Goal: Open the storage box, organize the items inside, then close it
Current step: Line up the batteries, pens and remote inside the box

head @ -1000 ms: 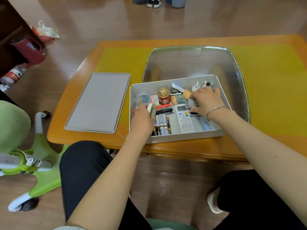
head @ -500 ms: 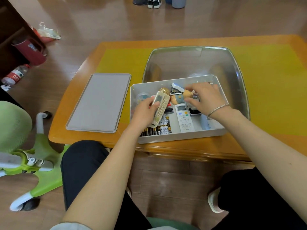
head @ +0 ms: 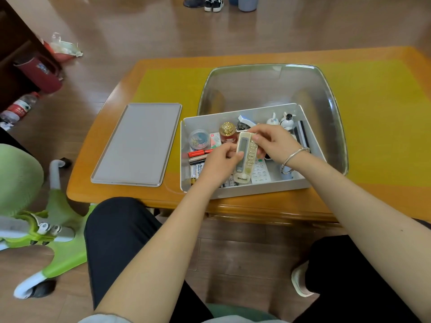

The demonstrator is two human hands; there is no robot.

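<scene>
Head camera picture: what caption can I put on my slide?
Both hands hold a beige remote over the open storage box.

Pale grey rectangular plastic storage box (head: 261, 191), open. Flat grey rectangular lid (head: 137, 145) same pale grey, plain. Long cream-beige remote control (head: 246, 157) with grey screen, beige buttons, dark lettering at lower end. White remote control (head: 261, 173) with pale keys. Red jar with ornate gold cap (head: 227, 132). Red marker pen (head: 199, 153). Clear round tub of multicoloured clips (head: 199, 138). Black-and-white batteries (head: 196, 171). Orange wooden table (head: 112, 127), yellow-green mat (head: 373, 124) on top. Silver bracelet (head: 294, 156).
</scene>
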